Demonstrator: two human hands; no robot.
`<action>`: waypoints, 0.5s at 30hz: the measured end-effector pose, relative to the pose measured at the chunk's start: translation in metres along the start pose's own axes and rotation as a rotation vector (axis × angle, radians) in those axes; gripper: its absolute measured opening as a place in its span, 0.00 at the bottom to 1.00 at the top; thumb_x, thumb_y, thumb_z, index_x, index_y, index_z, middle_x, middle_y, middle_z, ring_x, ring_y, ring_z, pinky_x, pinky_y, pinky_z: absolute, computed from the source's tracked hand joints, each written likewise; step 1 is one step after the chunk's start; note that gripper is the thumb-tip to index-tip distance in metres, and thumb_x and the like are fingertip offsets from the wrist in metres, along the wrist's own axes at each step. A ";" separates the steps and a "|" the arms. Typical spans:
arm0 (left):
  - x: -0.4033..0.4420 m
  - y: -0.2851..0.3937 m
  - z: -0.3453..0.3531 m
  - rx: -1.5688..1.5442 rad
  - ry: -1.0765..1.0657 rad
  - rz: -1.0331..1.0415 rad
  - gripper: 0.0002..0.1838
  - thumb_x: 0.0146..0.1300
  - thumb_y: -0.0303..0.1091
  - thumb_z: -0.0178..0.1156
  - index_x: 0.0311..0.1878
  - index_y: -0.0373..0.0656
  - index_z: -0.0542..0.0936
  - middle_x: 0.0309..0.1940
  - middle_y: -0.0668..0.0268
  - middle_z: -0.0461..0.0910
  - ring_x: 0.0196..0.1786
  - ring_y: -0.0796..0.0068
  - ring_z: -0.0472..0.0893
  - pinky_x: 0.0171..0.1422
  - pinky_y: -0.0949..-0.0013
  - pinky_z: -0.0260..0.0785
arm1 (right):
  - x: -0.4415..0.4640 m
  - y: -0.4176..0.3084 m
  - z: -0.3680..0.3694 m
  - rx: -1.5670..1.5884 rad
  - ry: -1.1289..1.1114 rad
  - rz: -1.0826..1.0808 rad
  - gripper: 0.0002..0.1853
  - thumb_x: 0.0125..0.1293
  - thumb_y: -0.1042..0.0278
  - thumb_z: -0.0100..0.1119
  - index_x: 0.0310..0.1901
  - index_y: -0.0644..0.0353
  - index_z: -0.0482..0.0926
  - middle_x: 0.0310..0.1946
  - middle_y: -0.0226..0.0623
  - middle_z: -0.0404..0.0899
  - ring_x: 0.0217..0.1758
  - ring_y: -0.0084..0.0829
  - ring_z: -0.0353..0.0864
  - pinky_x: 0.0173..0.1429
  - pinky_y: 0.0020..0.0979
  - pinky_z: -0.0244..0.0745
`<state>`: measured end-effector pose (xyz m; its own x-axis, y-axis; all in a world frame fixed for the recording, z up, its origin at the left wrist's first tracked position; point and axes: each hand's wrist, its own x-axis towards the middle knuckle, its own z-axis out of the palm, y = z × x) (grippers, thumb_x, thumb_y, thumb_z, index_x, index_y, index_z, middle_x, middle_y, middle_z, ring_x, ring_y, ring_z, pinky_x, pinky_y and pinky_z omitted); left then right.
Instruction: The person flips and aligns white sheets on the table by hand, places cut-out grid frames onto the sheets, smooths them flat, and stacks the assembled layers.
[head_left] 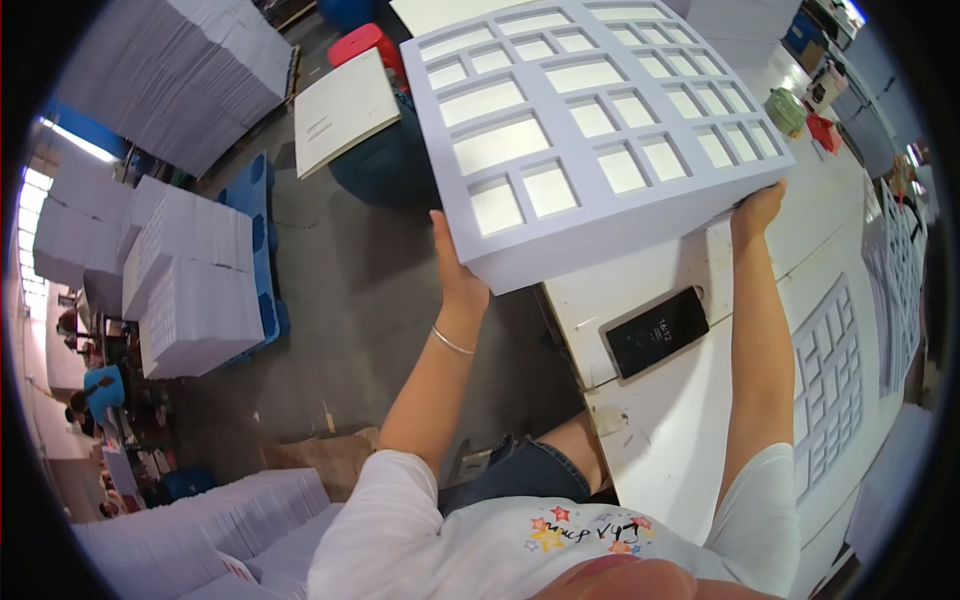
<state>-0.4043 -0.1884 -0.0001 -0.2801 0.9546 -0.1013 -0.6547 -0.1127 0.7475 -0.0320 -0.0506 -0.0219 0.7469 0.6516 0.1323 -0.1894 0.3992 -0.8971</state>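
A thick stack of white foam sheets (600, 225) with rectangular cut-out windows is held up and slightly tilted over the table's edge. My left hand (460, 270) presses against its near left corner, thumb up along the side and the other fingers hidden behind or under it. At the near right corner, my right hand (760, 208) grips the side and lower edge, its fingers partly hidden beneath. Below the stack, a black phone (657, 332) lies on the white table (665, 430), between my forearms.
Another cut-out sheet (830, 380) lies on the table at the right. A green round container (785, 112) stands at the back right. On the left are a blue pallet (262, 250) with stacked foam, a white board (345, 110) and a red stool (365, 45).
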 end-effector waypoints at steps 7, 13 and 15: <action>0.014 -0.022 -0.049 -0.243 -0.114 -0.142 0.25 0.68 0.45 0.39 0.63 0.41 0.62 0.59 0.59 0.66 0.60 0.61 0.66 0.65 0.58 0.57 | 0.034 0.075 -0.029 -0.063 0.032 0.017 0.27 0.71 0.51 0.32 0.47 0.70 0.72 0.47 0.47 0.73 0.52 0.38 0.69 0.60 0.37 0.61; 0.004 -0.027 -0.052 0.156 -0.053 -0.133 0.28 0.67 0.49 0.39 0.63 0.38 0.61 0.61 0.57 0.64 0.63 0.56 0.64 0.66 0.54 0.56 | -0.061 -0.051 -0.093 -0.666 0.050 -0.427 0.17 0.62 0.63 0.51 0.51 0.61 0.73 0.48 0.41 0.73 0.56 0.32 0.68 0.64 0.32 0.58; 0.000 -0.038 -0.081 0.160 -0.081 -0.153 0.28 0.67 0.49 0.39 0.63 0.39 0.61 0.61 0.58 0.63 0.63 0.57 0.63 0.65 0.55 0.55 | -0.086 -0.095 -0.173 -1.064 -0.209 -0.606 0.26 0.53 0.65 0.59 0.55 0.59 0.70 0.53 0.46 0.70 0.60 0.42 0.64 0.66 0.42 0.52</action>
<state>-0.4360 -0.2061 -0.0816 -0.1242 0.9770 -0.1733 -0.5637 0.0743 0.8227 0.0322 -0.2564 -0.0206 0.3992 0.6744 0.6212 0.8342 0.0141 -0.5514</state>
